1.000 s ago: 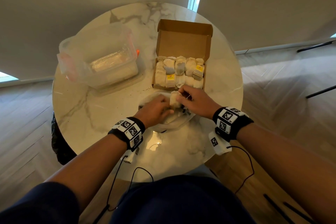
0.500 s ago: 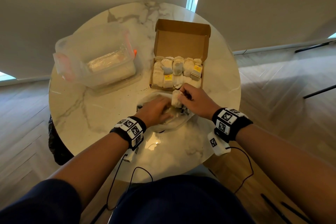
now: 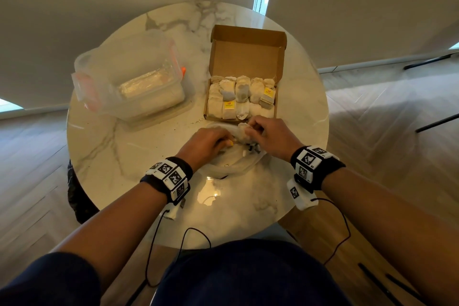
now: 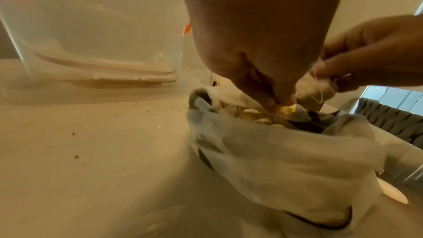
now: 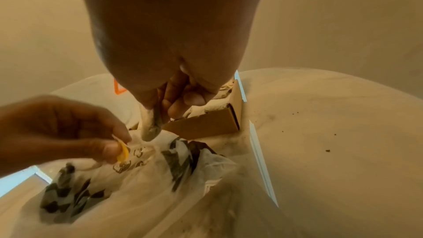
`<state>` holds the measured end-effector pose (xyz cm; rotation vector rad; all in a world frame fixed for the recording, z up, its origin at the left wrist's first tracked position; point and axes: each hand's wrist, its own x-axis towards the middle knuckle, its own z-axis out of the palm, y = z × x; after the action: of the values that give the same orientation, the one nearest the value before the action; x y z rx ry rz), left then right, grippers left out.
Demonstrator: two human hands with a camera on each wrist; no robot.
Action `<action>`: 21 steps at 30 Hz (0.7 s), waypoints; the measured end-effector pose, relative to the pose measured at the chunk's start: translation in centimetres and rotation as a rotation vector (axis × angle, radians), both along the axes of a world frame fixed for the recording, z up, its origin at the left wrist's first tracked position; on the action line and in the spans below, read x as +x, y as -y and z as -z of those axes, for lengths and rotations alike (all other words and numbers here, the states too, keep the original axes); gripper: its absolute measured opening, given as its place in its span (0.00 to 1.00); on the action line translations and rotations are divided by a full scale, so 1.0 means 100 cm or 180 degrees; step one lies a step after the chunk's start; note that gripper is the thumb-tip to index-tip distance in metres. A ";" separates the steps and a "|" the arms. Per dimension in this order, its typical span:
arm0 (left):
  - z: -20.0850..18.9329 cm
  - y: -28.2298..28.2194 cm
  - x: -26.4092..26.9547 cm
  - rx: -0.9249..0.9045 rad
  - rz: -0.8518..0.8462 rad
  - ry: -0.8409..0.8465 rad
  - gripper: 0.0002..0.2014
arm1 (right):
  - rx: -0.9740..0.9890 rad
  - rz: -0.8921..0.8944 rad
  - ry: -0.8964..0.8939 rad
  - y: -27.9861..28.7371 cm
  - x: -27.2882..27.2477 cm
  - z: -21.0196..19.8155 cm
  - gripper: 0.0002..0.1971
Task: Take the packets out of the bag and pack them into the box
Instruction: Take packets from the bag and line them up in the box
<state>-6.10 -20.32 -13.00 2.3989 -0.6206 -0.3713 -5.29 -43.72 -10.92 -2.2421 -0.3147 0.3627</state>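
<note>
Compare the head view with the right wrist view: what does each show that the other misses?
Head only: the open lid of the cardboard box, rows of packets inside it, the lidded clear container, both wristbands.

Right wrist only: the dark print on the plastic bag, specks on the table.

Both: right hand pinching a packet near the box's front, left hand pinching a yellow tag over the bag.

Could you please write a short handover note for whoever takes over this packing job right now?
Right hand pinches a tea bag just above the plastic bag, near the cardboard box.
Left hand pinches a yellow tag at the plastic bag's mouth.
Done: the cardboard box, lid open, already holds rows of tea bags.
Left: put in the held tea bag, then empty the plastic bag.
</note>
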 end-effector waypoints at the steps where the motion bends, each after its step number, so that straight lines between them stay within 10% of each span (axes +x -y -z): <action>1: -0.006 -0.003 0.000 -0.0028 -0.0011 0.0001 0.08 | -0.0035 -0.0072 -0.0001 -0.001 0.000 0.003 0.06; 21: 0.001 -0.014 -0.002 -0.0065 -0.0484 -0.0176 0.03 | -0.0400 -0.0406 -0.0083 -0.038 0.002 0.016 0.09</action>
<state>-6.31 -18.94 -13.06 2.3894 -0.4122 -0.3626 -5.13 -39.93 -12.53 -2.3441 -0.4330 0.4912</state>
